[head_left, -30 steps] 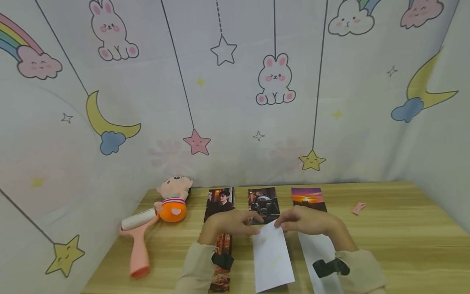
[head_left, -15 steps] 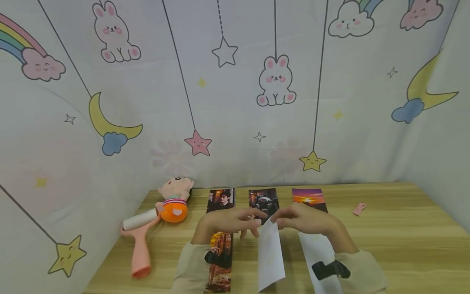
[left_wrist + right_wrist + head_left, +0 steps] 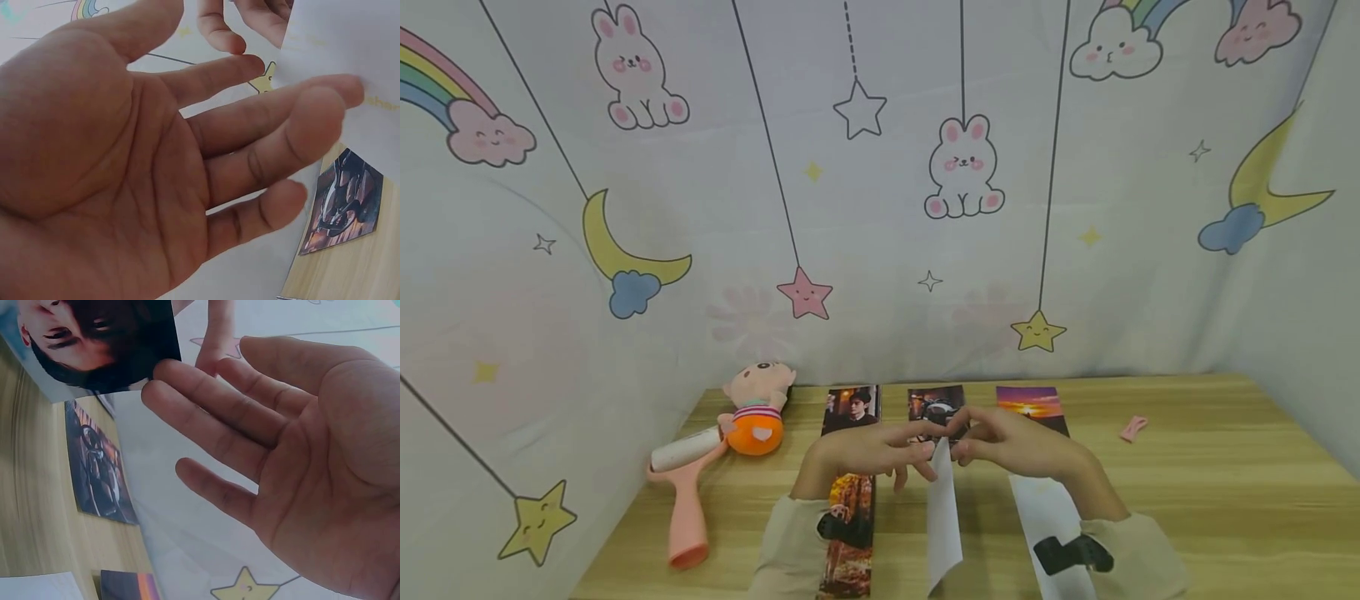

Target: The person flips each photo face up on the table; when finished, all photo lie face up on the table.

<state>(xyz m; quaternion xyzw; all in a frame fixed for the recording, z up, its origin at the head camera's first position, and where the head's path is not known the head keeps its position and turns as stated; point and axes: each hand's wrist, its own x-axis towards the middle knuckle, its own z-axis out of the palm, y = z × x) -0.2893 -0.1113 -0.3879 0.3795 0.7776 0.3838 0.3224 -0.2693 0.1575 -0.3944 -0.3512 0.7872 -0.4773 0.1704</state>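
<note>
A portrait photo print hangs tilted above the table between my two hands. Its white back shows in the left wrist view, and the right wrist view shows the printed face, upside down. My left hand has extended fingers, with the middle fingertip against the white back. The straight fingers of my right hand meet the print's corner, thumb apart from it. The index fingers of both hands almost meet at the upper edge. Behind the hands lies a motorcycle photo.
A man's portrait photo and a sunset photo flank the motorcycle one. Nearer lie an autumn photo and a white sheet. To the left are a plush toy and lint roller; a pink bow lies right.
The photo print has turned from its white back facing up to nearly edge-on, rising slightly at the top. My right fingers have shifted left toward the left hand.
</note>
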